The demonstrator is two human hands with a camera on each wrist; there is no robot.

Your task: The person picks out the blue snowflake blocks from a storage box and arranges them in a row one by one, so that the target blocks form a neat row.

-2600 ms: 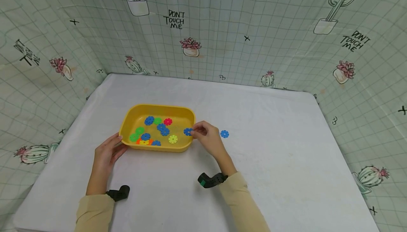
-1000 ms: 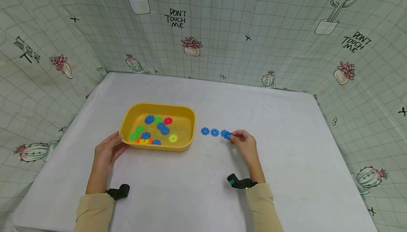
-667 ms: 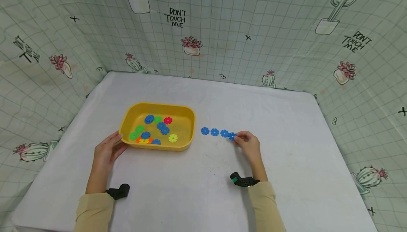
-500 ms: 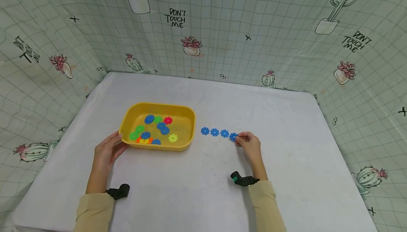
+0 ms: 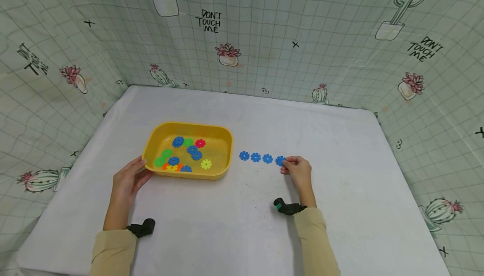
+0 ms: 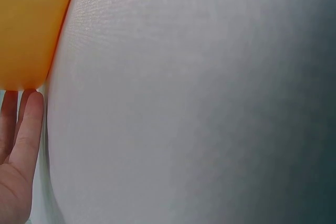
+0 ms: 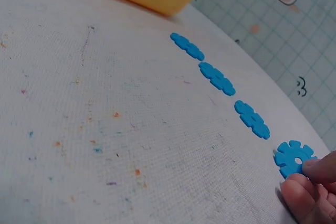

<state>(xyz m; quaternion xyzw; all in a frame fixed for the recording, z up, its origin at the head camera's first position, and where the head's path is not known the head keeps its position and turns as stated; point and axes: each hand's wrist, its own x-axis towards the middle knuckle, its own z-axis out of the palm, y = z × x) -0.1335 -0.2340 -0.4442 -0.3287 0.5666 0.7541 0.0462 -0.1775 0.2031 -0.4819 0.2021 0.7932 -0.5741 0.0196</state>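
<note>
My right hand [image 5: 298, 171] pinches a blue notched plastic disc [image 7: 290, 159] between thumb and finger at its right side. In the right wrist view this disc is tilted up, while the others lie flat. To its left, three matching blue discs [image 5: 255, 157] form a row on the white table, with small gaps between them. The yellow tray [image 5: 227, 141] stands left of the row, holding several blue, green, red, orange and yellow discs. At its left front corner my left hand [image 5: 126, 179] touches the wall, its fingers [image 6: 29, 129] fairly straight against the tray.
White cloth covers the table [image 5: 211, 225], with small coloured specks in front of the row. A cactus-print curtain [image 5: 264, 36] rises behind the table and on both sides. Black cameras [image 5: 289, 207] are strapped at both wrists.
My right hand has gone from the tray's right end to the right end of the row. More blue discs now lie there; the held one has slid right, off its neighbour. My left hand stays.
</note>
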